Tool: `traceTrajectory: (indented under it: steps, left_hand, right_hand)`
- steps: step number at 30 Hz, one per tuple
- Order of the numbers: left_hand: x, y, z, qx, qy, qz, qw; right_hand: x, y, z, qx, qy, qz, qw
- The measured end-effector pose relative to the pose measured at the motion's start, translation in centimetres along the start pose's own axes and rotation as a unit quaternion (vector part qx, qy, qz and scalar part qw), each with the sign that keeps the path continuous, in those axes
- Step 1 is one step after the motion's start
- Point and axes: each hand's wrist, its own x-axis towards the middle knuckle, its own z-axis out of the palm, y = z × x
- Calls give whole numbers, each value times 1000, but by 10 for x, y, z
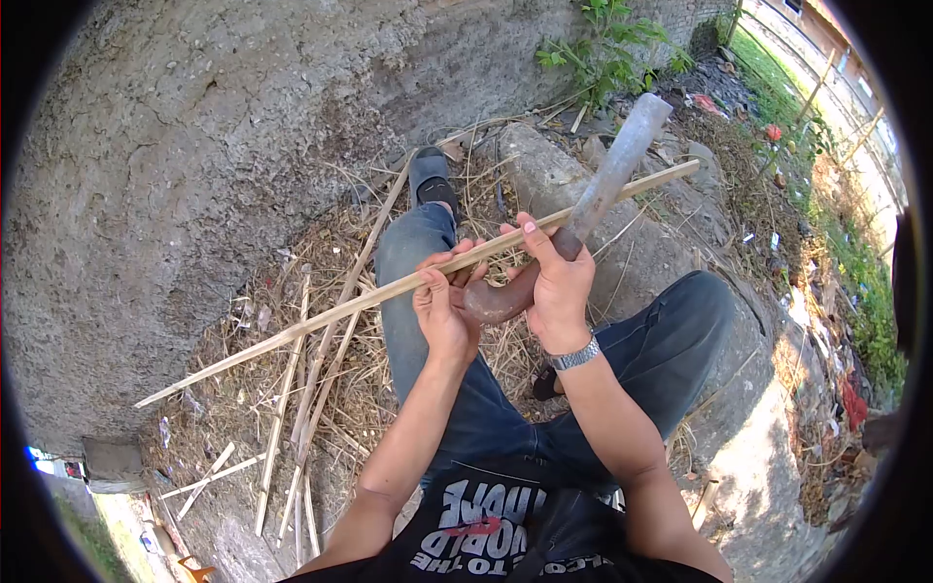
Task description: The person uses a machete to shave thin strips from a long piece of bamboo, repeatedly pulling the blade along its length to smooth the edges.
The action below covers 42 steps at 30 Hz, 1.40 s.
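A long, pale wooden strip [360,303] runs diagonally from the lower left to the upper right. My left hand [447,309] pinches it near its middle, with the thumb on the near side. Farther along, my right hand [559,282] has its thumb and fingers at the same strip. A curved brown handle [501,299] lies between my palms, its rounded end at my left hand. From my right hand a grey tube-like piece [627,155] extends up and right, crossing the strip. Whether it is a sheath or a blade I cannot tell.
A rough wall [194,194] rises on the left. Loose wooden strips [282,437] lie on straw-covered ground [374,389]. Large rocks [554,170] sit ahead and to the right. My bent knees [695,311] flank my hands. A leafy plant [612,49] grows by the wall.
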Motion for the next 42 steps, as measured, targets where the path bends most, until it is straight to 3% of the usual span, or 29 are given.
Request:
traceTrajectory:
  steps: [1, 2, 4, 6, 7, 8, 10, 12, 14, 16, 18, 20, 21, 23, 24, 26, 27, 28, 30, 32, 35, 38, 40, 41, 42]
  left_hand:
    - [-2, -1, -1, 10, 21, -62, 998]
    - [-6, 2, -2, 10, 24, -62, 998]
    - [-22, 20, 2, 145, -73, -262, 951]
    - [-40, 56, 2, 219, -117, -294, 923]
    - [-44, 80, -5, 391, -192, -123, 892]
    - [-44, 102, -16, 538, -258, 53, 801]
    - [-30, 146, -45, 650, -157, 222, 710]
    - [-10, 195, -75, 765, -102, 216, 598]
    - [-5, 233, -130, 860, -115, 153, 472]
    - [-17, 254, -156, 848, -140, -97, 502]
    - [-20, 267, -177, 773, -119, -238, 576]
    - [-28, 264, -163, 798, -118, -148, 573]
    - [-31, 261, -156, 796, -115, -149, 575]
    - [-28, 250, -144, 831, -118, -99, 535]
    - [-30, 240, -138, 829, -111, -101, 539]
    - [-31, 215, -119, 849, -156, -18, 504]
    - [-31, 204, -105, 840, -155, -8, 519]
    - [-32, 195, -95, 839, -155, -10, 521]
    - [-32, 181, -80, 811, -137, -24, 569]
    - [-34, 170, -74, 823, -136, -16, 552]
    - [-35, 158, -60, 807, -104, -47, 580]
    - [-42, 152, -62, 835, -85, -27, 544]
    - [-45, 150, -62, 789, -92, -26, 607]
    - [-45, 153, -60, 789, -91, -28, 607]
    - [-45, 158, -54, 814, -105, -51, 569]
  right_hand:
    - [6, 5, -5, 23, 19, -8, 1000]
    - [13, 7, -11, 21, 19, -5, 1000]
    - [33, 8, -20, 16, 71, -79, 994]
    - [45, -1, -25, 4, 67, -81, 994]
    - [48, -7, -25, 2, 59, -90, 994]
    - [50, -10, -26, 0, 53, -99, 994]
    - [55, -10, -30, 1, 57, -97, 994]
    - [61, -11, -37, -3, 54, -106, 993]
    - [67, -11, -45, -6, 64, -95, 993]
    - [68, -11, -47, -7, 71, -89, 993]
    - [66, -10, -49, -24, 54, -87, 994]
    - [59, -7, -52, -63, 55, -86, 993]
    - [50, -6, -50, -123, 53, -88, 987]
    - [27, -4, -43, -217, 39, -88, 971]
    - [18, 0, -45, -260, -5, -88, 961]
    - [-6, 4, -43, -366, -54, -102, 924]
    - [-12, 6, -42, -420, -88, -140, 892]
    - [-19, 8, -43, -471, -119, -177, 856]
    - [-31, 7, -36, -492, -179, -135, 841]
    - [-41, 24, -29, -502, -211, -226, 808]
    - [-53, 32, -19, -534, -274, -213, 771]
    - [-54, 39, -16, -589, -323, -168, 721]
    - [-52, 39, -15, -603, -340, -152, 705]
    - [-51, 38, -16, -618, -355, -136, 689]
    - [-51, 36, -15, -618, -356, -134, 688]
